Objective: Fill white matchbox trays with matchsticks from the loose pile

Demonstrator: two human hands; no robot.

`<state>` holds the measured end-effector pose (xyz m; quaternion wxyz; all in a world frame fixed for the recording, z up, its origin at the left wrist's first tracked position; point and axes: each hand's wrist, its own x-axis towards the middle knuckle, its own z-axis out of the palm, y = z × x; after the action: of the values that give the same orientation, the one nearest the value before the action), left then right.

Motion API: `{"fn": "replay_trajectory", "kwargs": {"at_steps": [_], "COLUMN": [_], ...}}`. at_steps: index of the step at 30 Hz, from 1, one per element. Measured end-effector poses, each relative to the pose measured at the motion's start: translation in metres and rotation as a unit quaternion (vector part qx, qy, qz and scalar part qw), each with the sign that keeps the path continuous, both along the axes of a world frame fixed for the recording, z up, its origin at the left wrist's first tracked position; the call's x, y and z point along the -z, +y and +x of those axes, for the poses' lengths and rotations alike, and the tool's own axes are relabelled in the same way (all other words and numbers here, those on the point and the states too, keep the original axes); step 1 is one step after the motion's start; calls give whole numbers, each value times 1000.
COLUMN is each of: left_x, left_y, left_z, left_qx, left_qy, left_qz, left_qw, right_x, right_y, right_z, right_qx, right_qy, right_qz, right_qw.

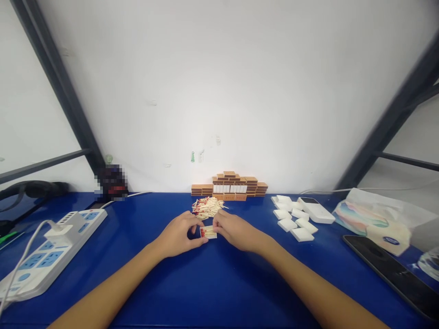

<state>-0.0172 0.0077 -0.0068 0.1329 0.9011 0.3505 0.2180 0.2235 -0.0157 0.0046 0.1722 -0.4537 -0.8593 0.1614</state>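
A small white matchbox tray (213,236) lies on the blue table, with red-tipped matches (207,232) laid lengthwise in it. My left hand (180,235) grips its left end between thumb and fingers. My right hand (237,230) is at the tray's other end, fingertips pinched together over the pale ends of the matches. What those fingertips hold, if anything, is hidden. Just behind both hands spreads a loose pile of matches (208,206). Against the wall, brown matchbox sleeves (252,187) stand stacked in steps, with white ends showing in the middle rows.
Several white trays (288,224) lie to the right, beside a white device with a dark screen (316,210). Farther right are a black phone (387,272) and a tissue pack (373,219). A white power strip (80,235) with a plugged-in cable occupies the left side.
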Motion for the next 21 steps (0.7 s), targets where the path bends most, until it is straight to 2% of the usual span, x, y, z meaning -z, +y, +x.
{"fn": "replay_trajectory", "kwargs": {"at_steps": [12, 21], "left_x": [2, -1], "left_y": [0, -1], "left_z": [0, 0], "left_qx": [10, 9], "left_qy": [4, 2], "left_qz": [-15, -11], "left_qw": [1000, 1000], "right_x": [-3, 13], "right_y": [2, 5], "right_z": [0, -6], "right_qx": [16, 5], "right_qy": [0, 58], "right_qz": [39, 46], "right_qw": [999, 997]}}
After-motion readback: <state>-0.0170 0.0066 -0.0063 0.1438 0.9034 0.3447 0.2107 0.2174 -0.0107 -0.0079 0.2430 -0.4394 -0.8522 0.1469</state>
